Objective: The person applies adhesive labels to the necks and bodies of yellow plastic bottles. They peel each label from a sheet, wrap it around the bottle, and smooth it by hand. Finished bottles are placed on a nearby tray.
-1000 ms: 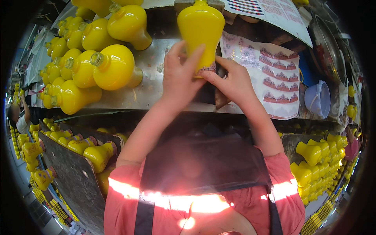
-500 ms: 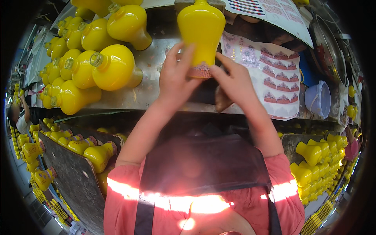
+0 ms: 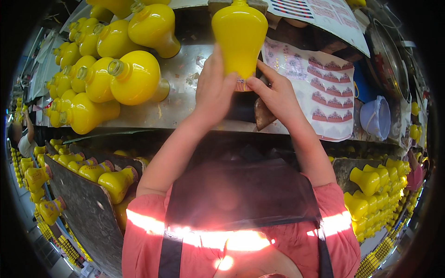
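A glossy yellow bottle (image 3: 239,39) lies with its neck away from me and its wide shoulder at the far end. Around its near, foot end runs a pink patterned decal band (image 3: 242,85), partly covered by my fingers. My left hand (image 3: 214,92) rests along the bottle's left side, fingers stretched forward together and thumb by the band. On the opposite side my right hand (image 3: 276,95) holds the foot, thumb on the band's edge and fingers curled at the side. A brown wedge-shaped piece (image 3: 264,115) shows below my right hand.
Several plain yellow bottles (image 3: 136,78) lie at the left of the metal worktop (image 3: 178,99). A decal sheet (image 3: 330,92) lies to the right, beside a lilac bucket (image 3: 375,118). Boards with more bottles (image 3: 116,184) flank me; another person (image 3: 27,139) is far left.
My left hand has slid forward along the bottle, its fingers now closer together and covering more of the decal band. My right hand has barely moved, its thumb still at the foot.
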`<state>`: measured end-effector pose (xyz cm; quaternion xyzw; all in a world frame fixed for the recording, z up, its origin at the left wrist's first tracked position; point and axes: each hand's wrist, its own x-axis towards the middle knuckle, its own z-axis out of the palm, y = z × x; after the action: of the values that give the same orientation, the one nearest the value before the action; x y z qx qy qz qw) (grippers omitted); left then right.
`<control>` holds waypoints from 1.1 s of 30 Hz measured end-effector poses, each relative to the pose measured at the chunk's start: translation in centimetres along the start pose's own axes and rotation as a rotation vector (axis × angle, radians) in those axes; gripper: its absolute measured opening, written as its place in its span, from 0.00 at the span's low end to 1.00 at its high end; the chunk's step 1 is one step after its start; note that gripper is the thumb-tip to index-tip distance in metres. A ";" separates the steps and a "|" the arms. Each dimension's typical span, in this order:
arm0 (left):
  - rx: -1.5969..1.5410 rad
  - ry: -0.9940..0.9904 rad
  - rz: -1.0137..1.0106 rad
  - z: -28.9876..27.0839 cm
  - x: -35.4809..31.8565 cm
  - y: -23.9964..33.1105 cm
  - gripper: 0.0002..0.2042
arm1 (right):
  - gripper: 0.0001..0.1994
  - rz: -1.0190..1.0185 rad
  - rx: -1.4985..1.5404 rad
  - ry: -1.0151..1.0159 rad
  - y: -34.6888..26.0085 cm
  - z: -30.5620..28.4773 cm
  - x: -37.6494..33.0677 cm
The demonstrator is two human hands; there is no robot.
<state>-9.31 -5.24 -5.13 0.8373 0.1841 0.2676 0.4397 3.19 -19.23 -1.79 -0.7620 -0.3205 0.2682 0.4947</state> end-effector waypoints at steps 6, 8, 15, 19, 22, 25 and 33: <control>0.019 0.015 -0.032 0.5 0.0 0.1 0.37 | 0.32 -0.040 -0.041 0.029 0.6 0.6 -0.1; 0.068 0.026 -0.043 0.7 -0.1 0.3 0.37 | 0.31 -0.029 -0.069 0.021 0.7 0.7 -0.2; 0.133 0.061 -0.047 1.1 -0.3 0.4 0.37 | 0.29 -0.102 0.022 -0.003 0.5 0.4 -0.2; -0.043 0.042 -0.045 0.3 -0.4 -0.2 0.36 | 0.29 -0.026 0.112 -0.105 0.8 -0.2 -0.2; -0.029 0.031 -0.064 0.3 -0.5 -0.2 0.36 | 0.28 -0.050 -0.005 -0.041 1.2 -0.1 -0.2; 0.029 0.034 -0.035 0.6 -0.4 -0.1 0.36 | 0.29 -0.059 -0.030 -0.025 1.6 0.2 -0.2; 0.090 0.058 -0.028 1.0 -0.3 0.4 0.36 | 0.30 -0.128 -0.038 0.011 1.8 0.3 0.0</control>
<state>-8.91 -6.25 -5.40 0.8455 0.2201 0.2771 0.4000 3.32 -19.61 -3.53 -0.7507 -0.3710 0.2257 0.4978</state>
